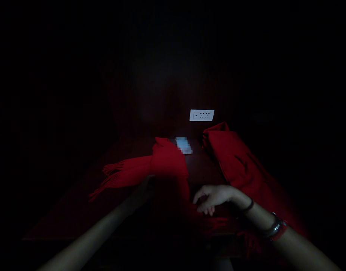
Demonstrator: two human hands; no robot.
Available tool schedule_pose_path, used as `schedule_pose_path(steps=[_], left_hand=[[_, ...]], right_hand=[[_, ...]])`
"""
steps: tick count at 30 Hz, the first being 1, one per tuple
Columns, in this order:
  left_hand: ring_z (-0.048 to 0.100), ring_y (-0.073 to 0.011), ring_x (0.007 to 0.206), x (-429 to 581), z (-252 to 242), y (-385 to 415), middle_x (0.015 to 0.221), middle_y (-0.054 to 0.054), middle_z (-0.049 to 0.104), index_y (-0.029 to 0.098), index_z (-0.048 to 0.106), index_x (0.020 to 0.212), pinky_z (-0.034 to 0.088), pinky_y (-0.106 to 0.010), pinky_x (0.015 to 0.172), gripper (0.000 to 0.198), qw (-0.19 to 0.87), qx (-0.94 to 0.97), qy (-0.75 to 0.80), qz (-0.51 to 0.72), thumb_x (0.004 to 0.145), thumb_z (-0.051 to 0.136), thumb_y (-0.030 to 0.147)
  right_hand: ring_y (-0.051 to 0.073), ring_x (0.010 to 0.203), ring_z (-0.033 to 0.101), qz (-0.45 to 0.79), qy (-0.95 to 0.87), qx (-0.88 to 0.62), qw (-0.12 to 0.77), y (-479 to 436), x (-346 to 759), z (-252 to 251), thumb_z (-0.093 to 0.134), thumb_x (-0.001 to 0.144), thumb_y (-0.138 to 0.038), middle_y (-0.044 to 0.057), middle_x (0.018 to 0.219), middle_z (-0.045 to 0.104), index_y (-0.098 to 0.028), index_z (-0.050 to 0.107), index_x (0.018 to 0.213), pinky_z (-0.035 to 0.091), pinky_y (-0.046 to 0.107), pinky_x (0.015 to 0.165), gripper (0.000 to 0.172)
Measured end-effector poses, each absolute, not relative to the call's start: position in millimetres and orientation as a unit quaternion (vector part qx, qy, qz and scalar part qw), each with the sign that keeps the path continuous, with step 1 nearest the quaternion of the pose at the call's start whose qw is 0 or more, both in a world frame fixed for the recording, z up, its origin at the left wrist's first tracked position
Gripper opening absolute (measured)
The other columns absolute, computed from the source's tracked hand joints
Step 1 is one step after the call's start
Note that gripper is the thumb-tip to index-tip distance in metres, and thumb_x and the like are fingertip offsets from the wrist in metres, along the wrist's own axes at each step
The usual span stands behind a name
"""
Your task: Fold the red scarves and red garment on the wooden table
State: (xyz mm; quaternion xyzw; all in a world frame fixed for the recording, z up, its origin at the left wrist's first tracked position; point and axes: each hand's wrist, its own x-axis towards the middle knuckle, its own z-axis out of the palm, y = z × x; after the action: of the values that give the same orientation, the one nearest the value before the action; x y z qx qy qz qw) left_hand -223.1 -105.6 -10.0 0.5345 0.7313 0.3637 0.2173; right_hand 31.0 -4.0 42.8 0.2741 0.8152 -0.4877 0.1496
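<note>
A red scarf (170, 160) lies bent over on the dark table, its fringed end spread out to the left. My left hand (144, 190) is at the scarf's left edge, deep in shadow. Its fingers are too dark to make out, so whether they grip the cloth is unclear. Beside the scarf's right edge, my right hand (214, 197) hovers with loosely bent fingers set apart, and nothing shows between them. The near part of the scarf fades into darkness below both hands.
A larger folded red cloth (240, 162) lies along the right side of the table (195, 165). A small pale, blurred-out item (184, 145) lies behind the scarf. A white socket panel (201, 115) is on the back wall. Everything around is very dark.
</note>
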Motion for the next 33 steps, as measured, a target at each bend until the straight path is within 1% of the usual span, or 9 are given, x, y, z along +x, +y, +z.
schedule_pose_path(steps=[2, 4, 7, 9, 13, 17, 23, 28, 33], left_hand=[[0.056, -0.0182, 0.095, -218.5, -8.8, -109.1, 0.109, -0.003, 0.059, 0.024, 0.046, 0.116, 0.044, -0.031, 0.08, 0.05, 0.218, 0.574, 0.717, 0.33, 0.068, 0.051, 0.015], [0.052, -0.0193, 0.102, -215.2, -7.0, -108.6, 0.115, -0.008, 0.054, 0.019, 0.039, 0.123, 0.041, -0.032, 0.086, 0.05, 0.165, 0.603, 0.726, 0.286, 0.073, 0.045, 0.015], [0.049, -0.0232, 0.106, -215.9, -4.7, -99.4, 0.118, -0.013, 0.048, 0.014, 0.033, 0.126, 0.04, -0.036, 0.085, 0.048, 0.031, 0.609, 0.758, 0.234, 0.079, 0.041, 0.021], [0.049, -0.0237, 0.104, -219.9, -5.5, -89.2, 0.117, -0.014, 0.046, 0.015, 0.036, 0.123, 0.041, -0.035, 0.082, 0.046, -0.012, 0.626, 0.752, 0.208, 0.079, 0.044, 0.021], [0.05, -0.0202, 0.098, -226.4, -11.2, -64.7, 0.106, -0.009, 0.05, 0.018, 0.048, 0.105, 0.041, -0.031, 0.081, 0.027, -0.01, 0.667, 0.725, 0.171, 0.078, 0.046, 0.019], [0.051, -0.0176, 0.091, -219.8, -11.3, -40.7, 0.101, -0.005, 0.051, 0.021, 0.049, 0.096, 0.041, -0.027, 0.076, 0.017, -0.029, 0.654, 0.741, 0.149, 0.079, 0.044, 0.02], [0.05, -0.0201, 0.089, -211.6, -11.5, -32.5, 0.092, -0.007, 0.055, 0.02, 0.051, 0.088, 0.039, -0.03, 0.077, 0.016, -0.087, 0.654, 0.739, 0.138, 0.081, 0.037, 0.017], [0.048, -0.0197, 0.087, -219.8, -21.9, -38.4, 0.09, -0.007, 0.055, 0.019, 0.051, 0.085, 0.036, -0.032, 0.082, 0.02, -0.119, 0.686, 0.705, 0.137, 0.085, 0.032, 0.02], [0.048, -0.0194, 0.084, -226.0, -24.8, -34.8, 0.086, -0.007, 0.054, 0.018, 0.052, 0.08, 0.036, -0.033, 0.083, 0.027, -0.126, 0.723, 0.658, 0.166, 0.088, 0.026, 0.021]], right_hand=[[0.01, 0.054, 0.053, -0.425, 0.854, 0.28, 0.105, 3.8, 29.4, 45.4, 0.054, 0.072, -0.037, 0.0, 0.063, 0.059, -0.015, 0.064, 0.083, 0.042, 0.021, 0.054, 0.027], [0.012, 0.062, 0.055, -0.341, 0.881, 0.328, 0.002, 12.0, 21.1, 41.1, 0.051, 0.075, -0.04, 0.003, 0.071, 0.062, -0.015, 0.063, 0.087, 0.043, 0.023, 0.06, 0.03], [0.018, 0.084, 0.057, -0.242, 0.876, 0.398, -0.126, 20.0, 2.6, 24.9, 0.052, 0.075, -0.036, 0.01, 0.098, 0.061, -0.015, 0.055, 0.107, 0.043, 0.027, 0.072, 0.038], [0.02, 0.096, 0.054, -0.187, 0.885, 0.394, -0.163, 22.5, -7.1, 13.6, 0.053, 0.076, -0.028, 0.012, 0.111, 0.055, -0.015, 0.047, 0.117, 0.041, 0.028, 0.078, 0.044], [0.018, 0.094, 0.055, -0.073, 0.919, 0.366, -0.127, 30.0, -12.4, 4.8, 0.04, 0.082, -0.017, 0.011, 0.105, 0.058, -0.018, 0.05, 0.113, 0.04, 0.026, 0.078, 0.033], [0.019, 0.09, 0.056, 0.012, 0.919, 0.381, -0.1, 48.9, -9.8, 13.3, 0.036, 0.084, -0.018, 0.011, 0.101, 0.058, -0.017, 0.053, 0.107, 0.04, 0.025, 0.072, 0.029], [0.017, 0.089, 0.055, -0.02, 0.923, 0.376, -0.079, 71.9, -4.5, 20.1, 0.041, 0.083, -0.02, 0.01, 0.096, 0.06, -0.015, 0.06, 0.091, 0.038, 0.023, 0.074, 0.021], [0.018, 0.098, 0.048, 0.036, 0.952, 0.272, -0.136, 66.2, -11.1, 18.7, 0.047, 0.081, -0.025, 0.01, 0.109, 0.052, -0.017, 0.053, 0.109, 0.037, 0.026, 0.081, 0.03], [0.017, 0.087, 0.049, 0.098, 0.972, 0.192, -0.091, 59.2, -31.3, 19.6, 0.037, 0.085, -0.019, 0.009, 0.091, 0.056, -0.017, 0.058, 0.098, 0.037, 0.028, 0.078, 0.025]])
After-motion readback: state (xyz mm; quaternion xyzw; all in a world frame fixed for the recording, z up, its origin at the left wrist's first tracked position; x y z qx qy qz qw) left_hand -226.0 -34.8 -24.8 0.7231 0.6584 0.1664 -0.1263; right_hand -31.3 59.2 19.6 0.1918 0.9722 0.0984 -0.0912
